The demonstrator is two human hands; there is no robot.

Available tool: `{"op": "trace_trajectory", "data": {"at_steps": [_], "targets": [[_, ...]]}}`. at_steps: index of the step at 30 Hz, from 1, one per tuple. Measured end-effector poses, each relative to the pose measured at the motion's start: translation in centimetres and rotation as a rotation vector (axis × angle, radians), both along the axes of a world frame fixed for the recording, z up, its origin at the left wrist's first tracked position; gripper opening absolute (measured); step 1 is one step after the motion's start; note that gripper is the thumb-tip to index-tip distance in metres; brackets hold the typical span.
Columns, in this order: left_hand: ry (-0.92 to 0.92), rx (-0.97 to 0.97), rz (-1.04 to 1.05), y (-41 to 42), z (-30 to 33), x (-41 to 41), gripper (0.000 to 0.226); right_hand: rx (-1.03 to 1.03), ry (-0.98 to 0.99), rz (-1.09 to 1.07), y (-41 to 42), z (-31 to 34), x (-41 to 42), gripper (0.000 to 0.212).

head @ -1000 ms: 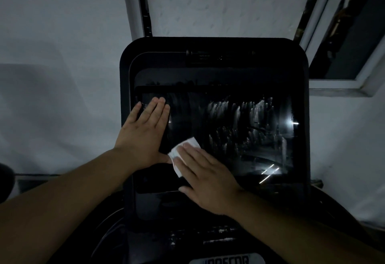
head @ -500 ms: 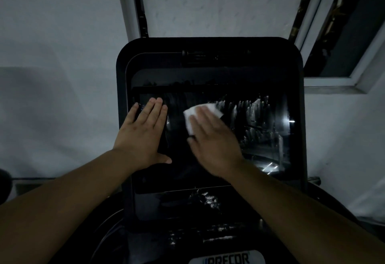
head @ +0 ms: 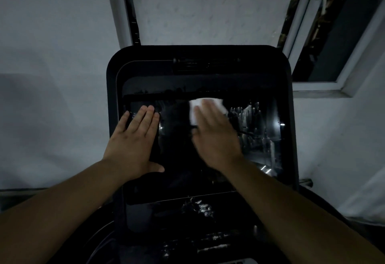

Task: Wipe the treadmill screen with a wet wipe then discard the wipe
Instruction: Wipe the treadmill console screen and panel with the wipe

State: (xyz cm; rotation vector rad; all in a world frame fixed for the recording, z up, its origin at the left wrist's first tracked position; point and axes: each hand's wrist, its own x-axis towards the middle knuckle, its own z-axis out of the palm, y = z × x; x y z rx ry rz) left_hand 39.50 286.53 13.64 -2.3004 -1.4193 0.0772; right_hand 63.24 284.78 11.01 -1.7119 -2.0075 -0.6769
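Against the dark treadmill screen point(head: 260, 143), the right hand point(head: 214, 136) lies flat with fingers extended, pressing a white wet wipe point(head: 205, 107) to the glass near its upper edge, at about mid-width; the wipe shows above and left of the fingertips. The left hand point(head: 135, 140) rests palm-down on the screen's left side, fingers together, thumb spread. Streaks glint on the right part of the screen. A window frame point(head: 325, 88) stands behind, at right
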Motion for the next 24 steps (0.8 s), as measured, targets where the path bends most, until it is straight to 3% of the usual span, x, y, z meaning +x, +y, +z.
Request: {"op": "trace_trajectory", "data": {"at_steps": [3, 6, 13, 20, 24], "targets": [[-0.015, -0.003, -0.001, 0.0, -0.1, -0.1, 0.142, 0.080, 0.052, -0.144, -0.6, 0.2, 5.7, 0.058], [-0.014, -0.007, -0.004, 0.0, -0.1, 0.0, 0.142, 0.054, 0.165, -0.205, 0.1, 0.6, 4.9, 0.064], [-0.046, 0.009, -0.011, -0.2, 0.0, 0.2, 0.144, -0.002, 0.122, 0.119, 1.5, 1.7, -5.6, 0.068], [-0.041, -0.018, 0.016, -0.3, 0.1, 0.3, 0.144, -0.030, 0.081, -0.067, 0.1, 0.9, 4.8, 0.067], [-0.116, -0.030, -0.002, -1.1, 1.2, 2.3, 0.145, -0.009, 0.185, -0.101, 0.1, 1.1, 2.5, 0.071]]}}
